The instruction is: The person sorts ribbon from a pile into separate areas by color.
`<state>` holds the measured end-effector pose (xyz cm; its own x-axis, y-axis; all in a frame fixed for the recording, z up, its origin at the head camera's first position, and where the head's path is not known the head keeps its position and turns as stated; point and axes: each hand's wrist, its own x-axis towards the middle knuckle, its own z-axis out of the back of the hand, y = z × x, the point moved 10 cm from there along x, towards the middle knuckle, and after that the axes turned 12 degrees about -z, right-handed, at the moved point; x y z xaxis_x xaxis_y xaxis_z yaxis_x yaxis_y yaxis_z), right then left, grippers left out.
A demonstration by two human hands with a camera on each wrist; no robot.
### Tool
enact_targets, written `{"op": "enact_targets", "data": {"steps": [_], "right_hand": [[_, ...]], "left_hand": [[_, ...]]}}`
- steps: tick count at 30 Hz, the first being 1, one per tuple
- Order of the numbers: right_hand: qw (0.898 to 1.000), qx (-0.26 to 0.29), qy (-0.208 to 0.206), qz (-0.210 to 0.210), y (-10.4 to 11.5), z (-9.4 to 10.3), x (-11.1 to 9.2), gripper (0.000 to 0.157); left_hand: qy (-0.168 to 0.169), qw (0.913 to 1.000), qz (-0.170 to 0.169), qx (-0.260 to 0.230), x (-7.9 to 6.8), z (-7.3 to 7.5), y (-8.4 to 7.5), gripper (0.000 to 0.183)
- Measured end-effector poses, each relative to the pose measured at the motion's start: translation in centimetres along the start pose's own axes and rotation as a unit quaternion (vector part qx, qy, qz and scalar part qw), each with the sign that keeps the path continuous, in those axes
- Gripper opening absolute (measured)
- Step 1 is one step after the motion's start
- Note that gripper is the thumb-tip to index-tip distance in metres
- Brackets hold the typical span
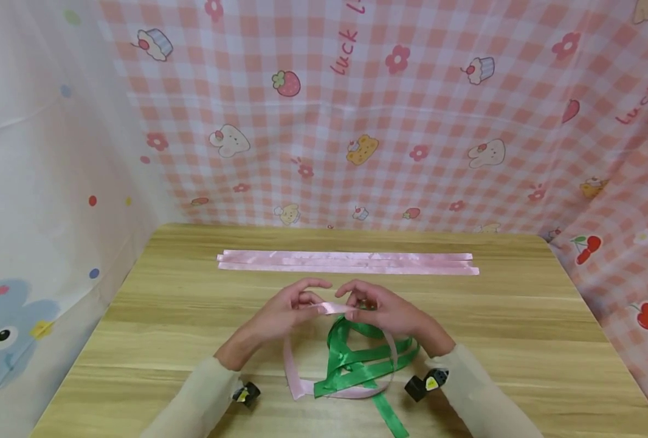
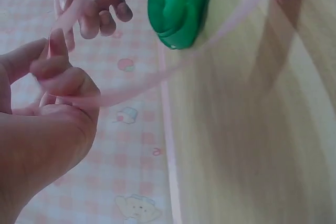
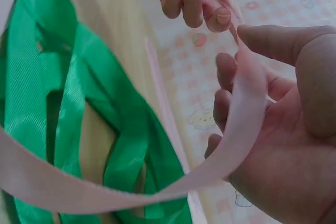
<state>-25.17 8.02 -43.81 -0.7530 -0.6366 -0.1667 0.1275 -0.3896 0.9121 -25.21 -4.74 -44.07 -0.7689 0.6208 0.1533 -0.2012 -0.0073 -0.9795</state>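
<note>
Both hands are raised over the middle of the table, holding a pink ribbon (image 1: 333,308) between them. My left hand (image 1: 286,311) pinches one stretch of it between thumb and curled fingers. Close by, fingertips facing it, my right hand (image 1: 383,311) pinches the ribbon with its thumb against the fingers. From both hands the ribbon hangs in a wide loop, seen curving past the right palm in the right wrist view. Below the hands lies a loose heap of green ribbon (image 1: 365,370), overlapping the loop's lower part; one green end trails toward the near edge.
Several pink ribbon strips (image 1: 346,262) lie straight, side by side, across the back of the wooden table (image 1: 154,316). Behind the table hangs a pink checked curtain (image 1: 324,134); a white printed curtain (image 1: 45,170) hangs at the left.
</note>
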Motion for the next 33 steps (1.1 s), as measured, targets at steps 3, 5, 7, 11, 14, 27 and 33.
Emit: {"op": "enact_targets", "data": {"steps": [3,5,7,11,14,27,33], "right_hand": [[0.999,0.039,0.007,0.026,1.0,0.3,-0.4,0.029],[0.997,0.067,0.018,0.046,1.6,0.4,-0.8,0.03],[0.994,0.091,0.029,0.059,2.1,0.7,-1.2,0.031],[0.991,0.104,0.043,0.066,3.1,1.3,-2.4,0.031],[0.988,0.118,0.06,0.082,4.0,1.7,-3.3,0.027],[0.983,0.129,0.022,0.13,6.8,6.1,-6.7,0.015],[0.987,0.113,-0.011,0.115,6.4,8.2,-8.0,0.02]], "left_hand": [[-0.008,0.9999,0.004,-0.012,-0.2,0.3,-0.5,0.045],[-0.012,0.9998,0.006,-0.015,-0.3,0.5,-0.8,0.045],[-0.016,0.9997,0.006,-0.017,-0.5,0.9,-1.1,0.044],[-0.023,0.9997,0.002,-0.001,-0.9,1.9,-2.1,0.042],[-0.026,0.9995,-0.001,0.019,-1.2,2.7,-3.0,0.039],[-0.023,0.9992,-0.024,0.021,-2.9,5.4,-5.6,0.036],[-0.039,0.9981,0.0,0.048,-3.8,6.8,-5.1,0.034]]}}
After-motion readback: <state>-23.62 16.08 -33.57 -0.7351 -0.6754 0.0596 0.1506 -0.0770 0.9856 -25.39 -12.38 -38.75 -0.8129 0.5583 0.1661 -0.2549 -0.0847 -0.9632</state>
